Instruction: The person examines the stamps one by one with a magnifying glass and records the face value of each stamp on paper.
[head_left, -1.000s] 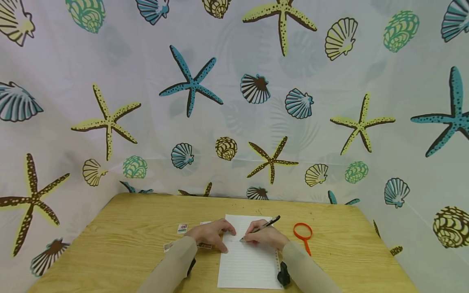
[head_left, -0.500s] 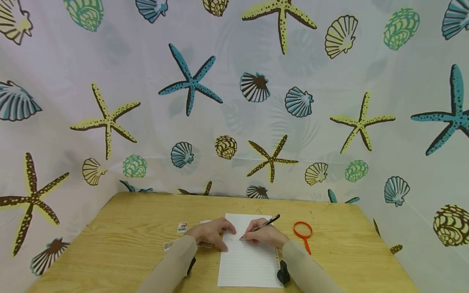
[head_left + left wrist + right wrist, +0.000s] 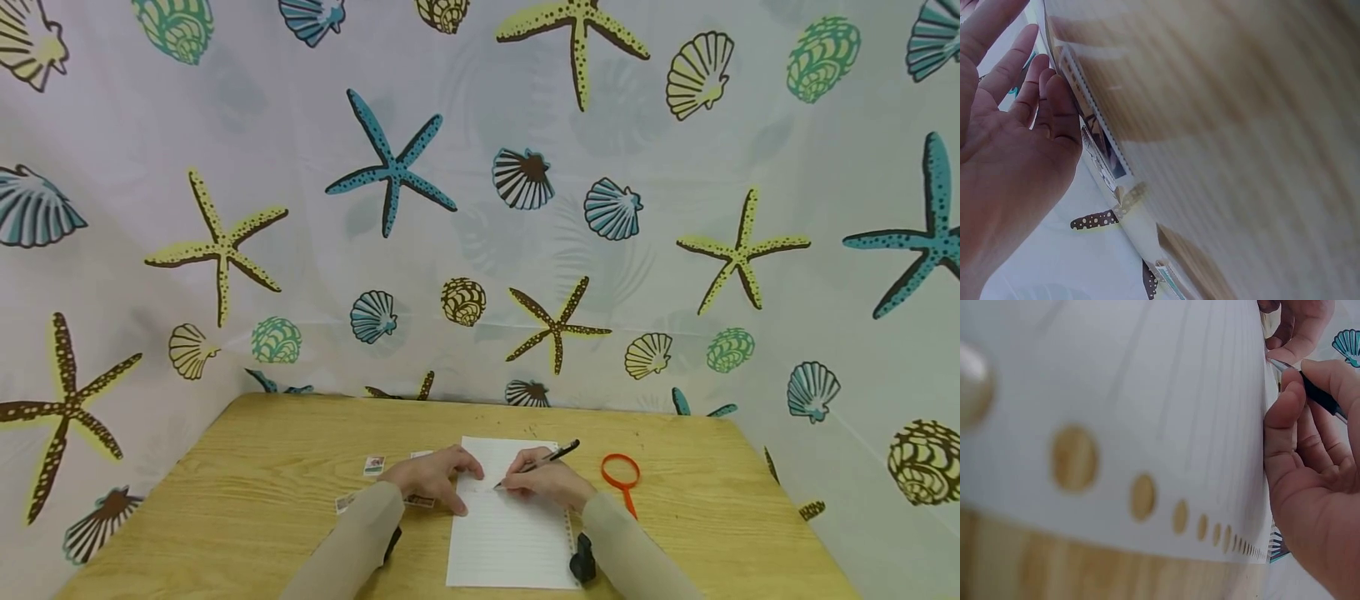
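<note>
While our R hand [image 3: 551,482] pinches the pen [image 3: 553,455] low down, prob. for finer control, the tip sits at the upper L part of the lined paper [image 3: 510,542]; touching or just above it, we can't quite tell. Our L hand [image 3: 435,477] grips nothing: its fingers are spread, w/ thumb & fingertips on the paper's L edge, prob. so the sheet won't slide. Punched holes [image 3: 1143,497] run down the R edge, away from that hand. A few stamps [image 3: 374,465] lie L of the page, around the L hand & sleeve, & a red magnifying glass [image 3: 622,487] lies just R of the R hand, presumably both w/in easy reach. It's all on a wood-grain table [image 3: 262,483], w/ white cloth [image 3: 315,233] behind & at both sides, printed w/ starfish [image 3: 393,171] & shells [image 3: 522,180], etc.
</note>
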Motion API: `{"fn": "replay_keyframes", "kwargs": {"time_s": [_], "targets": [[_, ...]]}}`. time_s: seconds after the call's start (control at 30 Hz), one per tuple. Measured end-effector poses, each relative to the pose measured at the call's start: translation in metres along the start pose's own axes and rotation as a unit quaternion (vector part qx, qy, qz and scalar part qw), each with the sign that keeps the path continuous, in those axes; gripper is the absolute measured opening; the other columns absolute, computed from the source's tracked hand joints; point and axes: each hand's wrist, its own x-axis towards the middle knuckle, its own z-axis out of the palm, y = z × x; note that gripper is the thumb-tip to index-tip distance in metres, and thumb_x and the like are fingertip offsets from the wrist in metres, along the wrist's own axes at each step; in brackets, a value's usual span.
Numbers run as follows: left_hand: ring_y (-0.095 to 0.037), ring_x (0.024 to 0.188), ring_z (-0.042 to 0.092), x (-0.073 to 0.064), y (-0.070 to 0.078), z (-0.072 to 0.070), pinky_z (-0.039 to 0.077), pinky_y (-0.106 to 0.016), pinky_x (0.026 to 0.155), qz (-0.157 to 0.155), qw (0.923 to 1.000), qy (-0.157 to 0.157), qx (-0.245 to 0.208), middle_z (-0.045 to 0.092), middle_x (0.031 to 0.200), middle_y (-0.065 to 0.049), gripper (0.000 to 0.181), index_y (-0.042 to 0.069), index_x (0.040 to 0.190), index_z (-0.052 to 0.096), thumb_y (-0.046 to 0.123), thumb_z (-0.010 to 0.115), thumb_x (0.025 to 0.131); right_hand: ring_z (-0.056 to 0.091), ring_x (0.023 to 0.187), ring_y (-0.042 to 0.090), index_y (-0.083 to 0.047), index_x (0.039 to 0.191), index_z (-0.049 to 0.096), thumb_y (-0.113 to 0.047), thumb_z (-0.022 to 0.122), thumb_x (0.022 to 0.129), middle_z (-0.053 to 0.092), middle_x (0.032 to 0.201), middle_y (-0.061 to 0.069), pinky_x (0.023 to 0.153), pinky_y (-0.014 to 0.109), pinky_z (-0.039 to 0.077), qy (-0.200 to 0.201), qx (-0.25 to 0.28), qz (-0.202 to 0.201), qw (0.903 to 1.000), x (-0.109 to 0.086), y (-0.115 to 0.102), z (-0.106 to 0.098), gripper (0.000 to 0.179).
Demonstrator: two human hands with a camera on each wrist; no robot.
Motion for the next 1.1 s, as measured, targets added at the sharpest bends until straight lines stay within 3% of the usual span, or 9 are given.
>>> {"fn": "replay_keyframes", "kwargs": {"time_s": [1.1], "targets": [[-0.029, 0.129, 0.043, 0.0033, -0.0033, 0.0019, 0.033, -0.052, 0.111, -0.009, 1.0, 0.004, -0.002, 0.047, 0.131, -0.002, 0.046, 0.019, 0.115, 0.065, 0.012, 0.085, 0.075, 0.056, 0.063, 0.011, -0.004, 0.086, 0.066, -0.012, 0.075, 0.085, 0.067, 0.072, 0.0, 0.06, 0.023, 0.045, 0.002, -0.016, -0.01, 0.9998, -0.0042, -0.0041, 0.0019, 0.012]]}}
